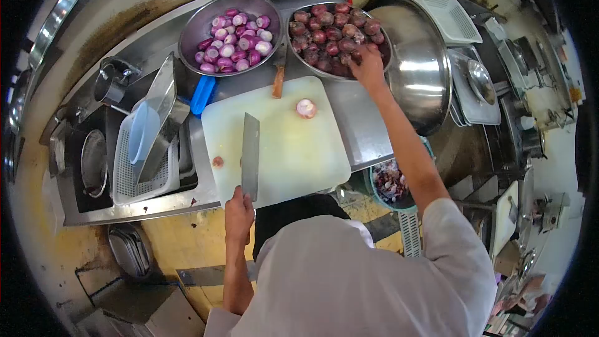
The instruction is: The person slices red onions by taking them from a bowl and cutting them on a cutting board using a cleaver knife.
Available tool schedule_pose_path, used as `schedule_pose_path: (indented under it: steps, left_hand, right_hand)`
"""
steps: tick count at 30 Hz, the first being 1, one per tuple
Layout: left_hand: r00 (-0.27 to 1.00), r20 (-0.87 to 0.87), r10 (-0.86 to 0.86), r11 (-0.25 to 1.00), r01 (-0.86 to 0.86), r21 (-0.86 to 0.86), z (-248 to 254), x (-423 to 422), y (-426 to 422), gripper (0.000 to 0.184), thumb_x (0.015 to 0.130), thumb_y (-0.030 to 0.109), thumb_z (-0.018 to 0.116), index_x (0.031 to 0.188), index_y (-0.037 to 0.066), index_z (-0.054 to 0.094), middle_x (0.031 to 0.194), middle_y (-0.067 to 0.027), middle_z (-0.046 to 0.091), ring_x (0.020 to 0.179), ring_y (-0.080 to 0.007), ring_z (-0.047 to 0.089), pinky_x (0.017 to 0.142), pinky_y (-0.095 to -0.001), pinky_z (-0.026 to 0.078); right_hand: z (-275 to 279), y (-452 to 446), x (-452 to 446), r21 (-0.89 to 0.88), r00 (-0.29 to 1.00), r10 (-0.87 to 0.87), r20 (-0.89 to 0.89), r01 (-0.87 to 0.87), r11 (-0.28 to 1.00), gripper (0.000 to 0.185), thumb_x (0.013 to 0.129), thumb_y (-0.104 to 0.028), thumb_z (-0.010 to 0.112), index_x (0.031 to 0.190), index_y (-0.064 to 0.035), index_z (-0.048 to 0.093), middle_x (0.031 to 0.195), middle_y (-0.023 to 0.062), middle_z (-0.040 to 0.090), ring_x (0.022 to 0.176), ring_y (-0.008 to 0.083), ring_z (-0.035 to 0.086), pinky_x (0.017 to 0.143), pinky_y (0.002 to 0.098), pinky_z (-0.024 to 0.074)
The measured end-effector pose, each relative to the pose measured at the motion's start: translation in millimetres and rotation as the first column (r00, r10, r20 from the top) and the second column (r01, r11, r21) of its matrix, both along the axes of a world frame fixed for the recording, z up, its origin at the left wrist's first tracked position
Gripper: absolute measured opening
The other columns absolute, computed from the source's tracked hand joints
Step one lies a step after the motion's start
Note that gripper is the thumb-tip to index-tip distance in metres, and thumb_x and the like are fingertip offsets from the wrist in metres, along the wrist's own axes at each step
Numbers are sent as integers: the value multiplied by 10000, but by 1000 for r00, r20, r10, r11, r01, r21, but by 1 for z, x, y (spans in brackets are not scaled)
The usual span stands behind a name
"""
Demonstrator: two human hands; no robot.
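Note:
My left hand is closed round the handle of a cleaver, whose broad blade lies over the left part of a white cutting board. Out to the right, my right hand reaches into a metal bowl of unpeeled red onions. Its fingers touch the onions, but their tips are hidden, so I cannot tell whether they grip one. One partly peeled onion sits near the board's upper right. A small brown scrap lies at its left edge. Peeled purple onions fill another bowl.
A wooden-handled knife lies behind the board, and a blue-handled tool beside it. At left, a sink holds a white basket. A large steel pot stands right of the onions. Below the counter is a bin of peelings.

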State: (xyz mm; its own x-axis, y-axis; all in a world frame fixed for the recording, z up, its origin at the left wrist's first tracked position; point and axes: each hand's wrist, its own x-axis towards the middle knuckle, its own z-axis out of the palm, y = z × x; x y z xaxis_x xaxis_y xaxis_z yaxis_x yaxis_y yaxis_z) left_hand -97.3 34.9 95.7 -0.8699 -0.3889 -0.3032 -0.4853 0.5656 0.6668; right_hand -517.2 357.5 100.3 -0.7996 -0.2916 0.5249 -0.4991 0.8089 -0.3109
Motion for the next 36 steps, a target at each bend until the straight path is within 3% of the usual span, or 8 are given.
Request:
schedule_pose_path:
  steps: [7, 12, 13, 15, 17, 21, 25, 36]
  left_hand:
    - [1000, 13, -20, 996, 19, 90, 33, 6, 18, 125, 989, 104, 578, 1018, -15, 551, 714, -303, 610, 713, -525, 620, 622, -571, 457]
    - [996, -34, -88, 991, 91, 101, 14, 13, 13, 152, 992, 116, 581, 1049, -25, 584, 772, -335, 624, 782, -545, 616, 655, -583, 469]
    - [999, -19, -45, 993, 47, 105, 11, 13, 9, 155, 990, 112, 583, 1056, -28, 586, 776, -337, 625, 783, -545, 619, 657, -581, 472]
    - [1000, 2, -5, 994, 5, 110, 9, 9, 3, 158, 988, 108, 585, 1064, -31, 587, 779, -339, 626, 784, -544, 622, 659, -579, 474]
    - [998, 34, 58, 997, -60, 46, 13, 3, -1, 170, 987, 98, 581, 1085, -41, 593, 777, -333, 634, 789, -529, 640, 665, -576, 477]
    - [995, 48, -86, 996, 85, 12, 33, -10, -1, 203, 989, 89, 571, 1132, -52, 602, 764, -321, 647, 788, -514, 660, 678, -566, 503]
    - [974, -58, -219, 975, 216, -54, 57, -11, 17, 194, 987, 94, 573, 1125, -39, 598, 748, -316, 644, 768, -518, 655, 685, -582, 507]
    - [836, 193, -514, 848, 529, -32, 106, 0, 25, 190, 968, 77, 526, 1096, -60, 557, 749, -314, 654, 735, -511, 662, 686, -601, 516]
  right_hand:
    - [-37, -34, -65, 304, 965, -238, -108, 260, 917, 649, 736, -237, 835, 1298, -125, 531, 1067, 229, 682, 1077, 440, 632, 893, 527, 510]
    - [12, -29, -22, -115, 1000, 5, 9, -4, 993, 513, 785, -266, 843, 1219, -109, 618, 1018, 165, 716, 935, 397, 693, 871, 462, 541]
    - [24, -29, 4, -282, 997, 38, 73, -16, 959, 472, 793, -274, 851, 1180, -98, 646, 993, 152, 719, 909, 373, 701, 859, 436, 552]
    - [30, -37, 69, -599, 874, 405, 268, -179, 781, 421, 802, -265, 858, 1130, -75, 674, 935, 139, 713, 857, 302, 703, 830, 394, 563]
    - [32, -57, 148, -504, 792, 412, 451, -155, 850, 368, 817, -183, 834, 1125, -63, 672, 954, 126, 703, 856, 232, 690, 822, 379, 564]
    - [-22, -71, 244, -363, 701, 441, 561, -270, 892, 433, 790, -95, 842, 1172, -45, 643, 1089, 146, 653, 942, 300, 706, 785, 372, 609]
    - [-32, -70, 271, -349, 725, 350, 593, -161, 923, 449, 768, -96, 858, 1159, -42, 645, 1084, 153, 649, 951, 329, 699, 797, 402, 614]
    - [-23, -73, 274, -337, 749, 317, 582, -132, 932, 448, 710, -114, 885, 1094, -64, 660, 1077, 163, 651, 956, 388, 694, 819, 469, 574]
